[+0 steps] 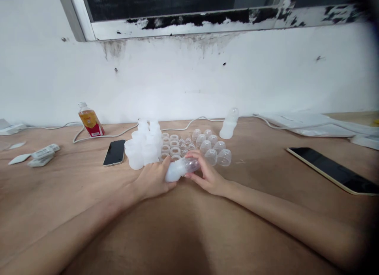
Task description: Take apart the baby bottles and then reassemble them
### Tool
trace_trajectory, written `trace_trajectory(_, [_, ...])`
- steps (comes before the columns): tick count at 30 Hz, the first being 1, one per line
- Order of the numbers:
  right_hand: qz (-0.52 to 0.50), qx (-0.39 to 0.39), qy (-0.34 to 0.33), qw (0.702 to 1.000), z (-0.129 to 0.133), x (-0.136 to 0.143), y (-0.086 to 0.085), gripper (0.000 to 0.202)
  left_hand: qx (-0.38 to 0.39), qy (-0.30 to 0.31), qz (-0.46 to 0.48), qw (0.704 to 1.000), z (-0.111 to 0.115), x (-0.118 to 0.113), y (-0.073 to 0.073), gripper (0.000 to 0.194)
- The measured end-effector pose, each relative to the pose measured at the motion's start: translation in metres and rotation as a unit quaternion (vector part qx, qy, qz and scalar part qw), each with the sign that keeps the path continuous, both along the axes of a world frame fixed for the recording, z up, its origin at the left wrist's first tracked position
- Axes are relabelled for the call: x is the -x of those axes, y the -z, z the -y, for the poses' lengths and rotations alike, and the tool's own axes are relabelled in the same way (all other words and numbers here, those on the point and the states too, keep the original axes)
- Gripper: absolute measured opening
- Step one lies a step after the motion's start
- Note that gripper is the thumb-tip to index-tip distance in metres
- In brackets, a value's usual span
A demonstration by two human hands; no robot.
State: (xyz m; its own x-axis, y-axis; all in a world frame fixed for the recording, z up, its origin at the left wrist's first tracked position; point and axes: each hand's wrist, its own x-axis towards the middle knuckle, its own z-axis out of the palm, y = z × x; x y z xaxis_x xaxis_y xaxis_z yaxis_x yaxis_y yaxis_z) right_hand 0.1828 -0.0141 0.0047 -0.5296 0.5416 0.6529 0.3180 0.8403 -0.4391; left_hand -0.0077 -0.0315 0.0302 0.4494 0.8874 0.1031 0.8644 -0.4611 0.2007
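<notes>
A translucent white baby bottle (174,171) lies tilted on its side between my hands, its clear cap (192,164) pointing right. My left hand (156,178) is wrapped round the bottle's body. With thumb and fingers, my right hand (207,174) grips the clear cap at the bottle's end. Just beyond my hands stand several white bottle bodies (143,144), rows of collar rings (174,151), small clear nipples (188,141) and domed clear caps (211,156). One capped bottle (229,125) stands apart near the wall.
A phone (115,152) lies left of the bottle bodies, a larger dark phone-like device (334,170) at right. A drink bottle (91,121) stands at back left near a white cable (189,127). Small packets (44,154) lie far left, a plastic sheet (304,125) at back right.
</notes>
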Motion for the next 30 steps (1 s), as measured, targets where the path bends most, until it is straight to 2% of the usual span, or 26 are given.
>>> trace_trajectory(5, [0.043,-0.008,-0.034,0.998,0.002,-0.002,-0.004,0.040,0.128,0.007,0.072,0.989,0.004,0.003,-0.011,0.049])
trace_trajectory(9, [0.060,-0.011,-0.064,0.996,0.006,-0.004,-0.008,0.041,0.233,0.047,0.181,0.954,0.007,0.003,-0.019,0.047])
trace_trajectory(11, [0.064,-0.013,-0.083,0.994,0.008,-0.005,-0.010,0.042,0.330,0.081,0.241,0.909,0.008,0.002,-0.022,0.040])
trace_trajectory(15, [0.068,-0.023,-0.117,0.991,0.015,-0.006,-0.020,0.044,0.546,0.116,0.328,0.763,0.008,0.004,-0.021,0.024])
trace_trajectory(18, [0.079,-0.028,-0.125,0.989,0.022,-0.006,-0.034,0.048,0.621,0.154,0.366,0.676,0.010,0.005,-0.018,0.018])
trace_trajectory(20, [0.098,-0.026,-0.123,0.987,0.026,-0.005,-0.044,0.050,0.635,0.172,0.380,0.650,0.011,0.004,-0.018,0.016])
trace_trajectory(21, [0.107,-0.024,-0.118,0.987,0.027,-0.005,-0.048,0.050,0.630,0.174,0.386,0.651,0.011,0.004,-0.019,0.016])
trace_trajectory(23, [0.122,-0.019,-0.101,0.987,0.027,-0.004,-0.052,0.049,0.601,0.163,0.393,0.677,0.013,0.002,-0.021,0.016])
trace_trajectory(27, [0.141,-0.013,-0.073,0.987,0.022,-0.004,-0.052,0.047,0.506,0.131,0.396,0.755,0.017,-0.004,-0.025,0.019])
trace_trajectory(30, [0.172,0.000,-0.073,0.982,0.018,-0.007,-0.050,0.045,0.407,0.119,0.391,0.817,0.019,-0.008,-0.019,0.023])
